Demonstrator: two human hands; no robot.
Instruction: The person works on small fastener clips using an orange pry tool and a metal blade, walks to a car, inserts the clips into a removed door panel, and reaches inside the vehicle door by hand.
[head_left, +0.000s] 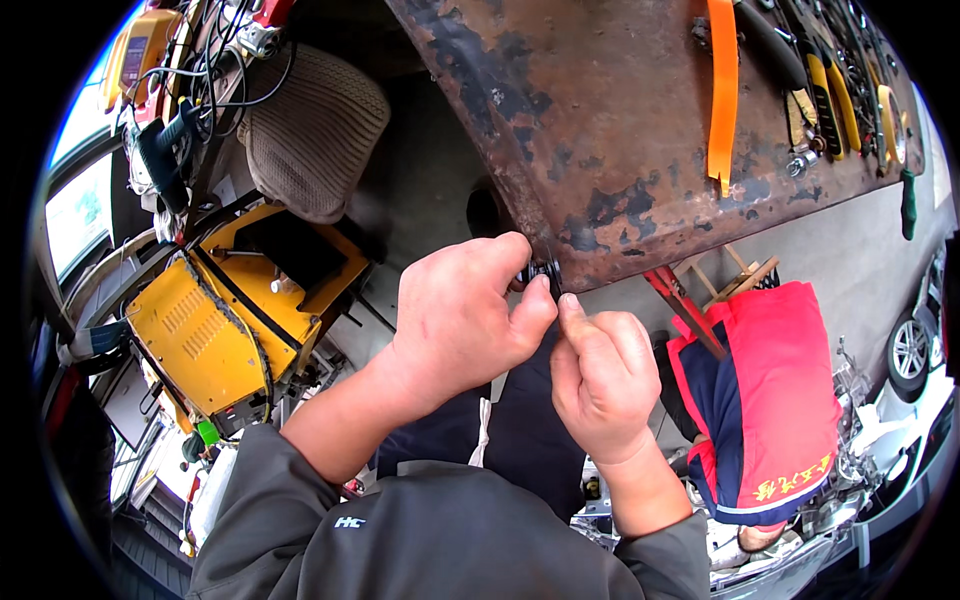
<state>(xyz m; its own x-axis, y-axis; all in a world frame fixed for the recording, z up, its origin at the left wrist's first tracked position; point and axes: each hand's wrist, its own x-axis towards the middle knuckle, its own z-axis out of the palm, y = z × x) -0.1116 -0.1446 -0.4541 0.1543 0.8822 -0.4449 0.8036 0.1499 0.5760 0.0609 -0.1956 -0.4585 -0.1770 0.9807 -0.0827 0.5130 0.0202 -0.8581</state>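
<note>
Head view, dark object, between left fingers, beside right fingers

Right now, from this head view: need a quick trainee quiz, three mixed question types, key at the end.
1. True or false: the left hand and right hand are far apart, at opposite sides of the picture.
2. What colour is the long flat strip lying on the metal table? A) green B) orange C) white
3. Fill in: the vented yellow machine stands to the person's ____ side.

Key:
1. False: the left hand and right hand are close together at a small dark item by the table's corner.
2. B
3. left
</note>
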